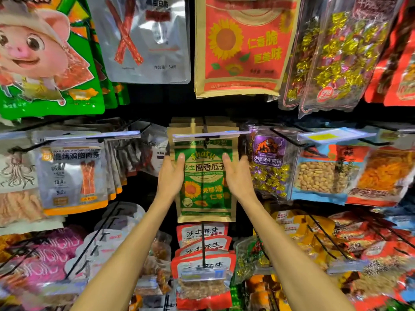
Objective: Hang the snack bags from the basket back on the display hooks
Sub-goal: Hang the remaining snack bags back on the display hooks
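A brown paper snack bag with a green sunflower-seed label (205, 189) hangs in the middle row on a black display hook (204, 129), in front of more bags of the same kind. My left hand (171, 176) lies against the bag's left edge with its fingers straight. On the right edge my right hand (234, 176) does the same. The thumbs are hidden behind the hands, so I cannot see whether they grip the bag. No basket is in view.
Snack bags crowd the hooks all around: a silver chicken-strip bag (71, 176) left, purple-labelled candy (269, 162) right, red peanut bags (202, 243) below, a red sunflower bag (242, 46) above. Price-tag holders (211, 134) stick out at the hook ends.
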Demonstrator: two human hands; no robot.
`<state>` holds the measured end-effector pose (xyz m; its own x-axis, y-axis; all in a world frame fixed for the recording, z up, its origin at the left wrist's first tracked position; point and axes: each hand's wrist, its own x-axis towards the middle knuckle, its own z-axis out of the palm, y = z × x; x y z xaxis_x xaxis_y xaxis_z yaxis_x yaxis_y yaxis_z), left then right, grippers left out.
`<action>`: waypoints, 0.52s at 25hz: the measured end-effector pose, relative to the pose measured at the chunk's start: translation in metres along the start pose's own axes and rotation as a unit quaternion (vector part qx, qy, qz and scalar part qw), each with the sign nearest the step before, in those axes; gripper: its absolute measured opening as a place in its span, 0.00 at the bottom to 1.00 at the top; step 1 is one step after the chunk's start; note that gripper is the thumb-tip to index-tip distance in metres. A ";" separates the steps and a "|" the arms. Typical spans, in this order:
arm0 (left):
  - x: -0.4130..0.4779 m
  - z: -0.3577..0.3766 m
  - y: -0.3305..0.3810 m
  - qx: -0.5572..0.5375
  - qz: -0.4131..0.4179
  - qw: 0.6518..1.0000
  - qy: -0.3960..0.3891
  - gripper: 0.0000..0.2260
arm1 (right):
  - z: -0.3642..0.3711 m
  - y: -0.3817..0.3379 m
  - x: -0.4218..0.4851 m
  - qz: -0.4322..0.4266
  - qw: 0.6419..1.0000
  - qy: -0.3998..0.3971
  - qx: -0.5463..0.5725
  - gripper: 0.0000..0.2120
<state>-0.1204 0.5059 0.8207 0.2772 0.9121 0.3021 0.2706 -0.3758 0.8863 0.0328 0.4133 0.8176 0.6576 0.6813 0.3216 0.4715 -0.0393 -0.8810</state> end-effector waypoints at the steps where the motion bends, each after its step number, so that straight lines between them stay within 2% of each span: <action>1: 0.000 0.001 0.005 -0.005 -0.005 1.000 -0.001 0.25 | 0.001 0.002 0.002 -0.002 1.000 -0.008 0.014 0.48; 5: 0.012 0.003 0.002 -0.003 -0.004 1.000 -0.006 0.29 | -0.002 0.005 0.006 0.014 0.997 -0.045 0.057 0.34; 8: 0.006 0.002 -0.006 -0.029 -0.004 1.000 -0.007 0.25 | -0.002 0.009 0.000 0.027 0.994 -0.055 0.091 0.35; 11: -0.010 0.002 -0.033 -0.065 -0.022 0.997 -0.035 0.24 | 0.005 0.026 -0.015 0.029 0.994 -0.059 0.093 0.28; 13: -0.018 0.005 -0.050 -0.061 -0.039 0.996 -0.052 0.24 | 0.009 0.036 -0.027 0.037 0.992 -0.069 0.098 0.27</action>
<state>-0.1338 0.5079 0.7692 0.3554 0.9134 0.1986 0.1832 -0.2764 0.9434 0.0274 0.4000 0.7742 0.5934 0.7755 0.2154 0.2937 0.0405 -0.9551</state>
